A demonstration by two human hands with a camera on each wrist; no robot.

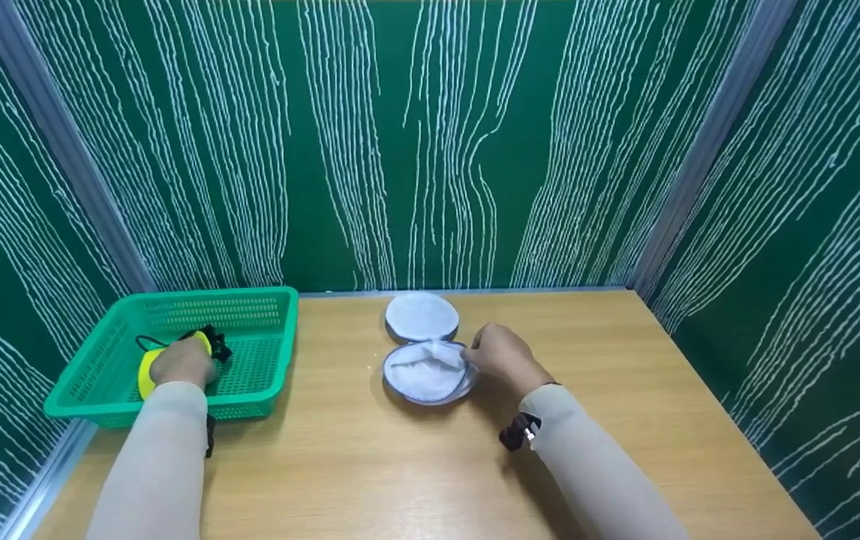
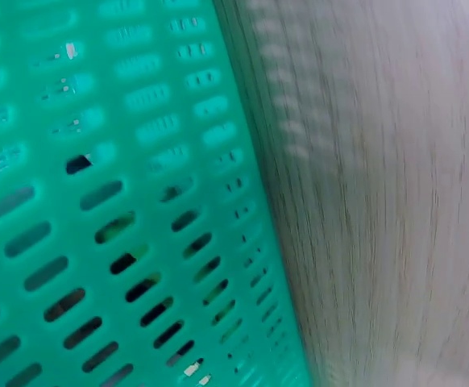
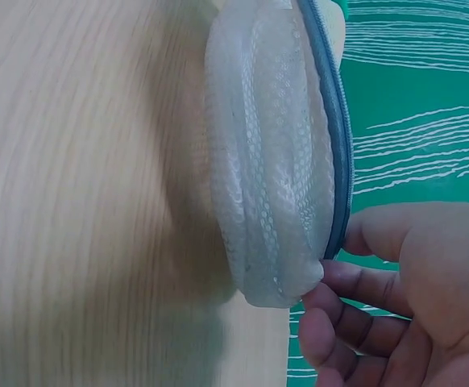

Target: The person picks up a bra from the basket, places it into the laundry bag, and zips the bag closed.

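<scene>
While the right hand point(image 1: 505, 356) pinches the case point(image 1: 427, 379) right of the basket point(image 1: 244, 409), the left hand point(image 1: 184, 363) covers a yellow thing point(image 1: 146, 372) inside, fingers too hidden to tell.

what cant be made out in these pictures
Head view: the middle of the bright yellow curved object, covered by the left hand.
Left wrist view: the left hand, screened by the green slotted plastic basket.
Right wrist view: inside of the white mesh zippered pouch, hidden by its side; top edge crops it.
</scene>
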